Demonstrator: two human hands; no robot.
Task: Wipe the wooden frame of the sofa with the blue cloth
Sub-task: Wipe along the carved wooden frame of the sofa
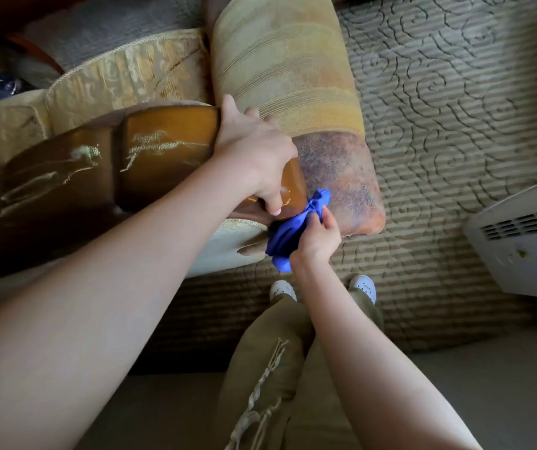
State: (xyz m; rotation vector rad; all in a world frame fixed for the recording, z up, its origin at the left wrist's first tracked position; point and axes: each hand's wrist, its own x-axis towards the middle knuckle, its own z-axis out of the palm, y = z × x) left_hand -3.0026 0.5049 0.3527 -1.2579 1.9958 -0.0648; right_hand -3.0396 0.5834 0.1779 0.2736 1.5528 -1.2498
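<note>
Patterned beige carpet (439, 125) with swirling lines covers the floor below me, and a white appliance with vent slots (526, 238) sits at the right edge. Ahead is a sofa with a striped, worn arm cushion (293, 76) and a glossy brown wooden frame (163, 151), scratched pale in several places. My left hand (254, 154) grips the end of the wooden frame, fingers curled over its far edge and thumb pressed down on its near face. My right hand (317, 237) is closed around a bunched blue cloth (288, 232), holding it against the lower corner of the frame, just under my left thumb, where the wood meets the arm cushion. Below the hands I see olive trousers (270, 368) with a drawstring and two white shoes (362, 287) standing on the carpet.
</note>
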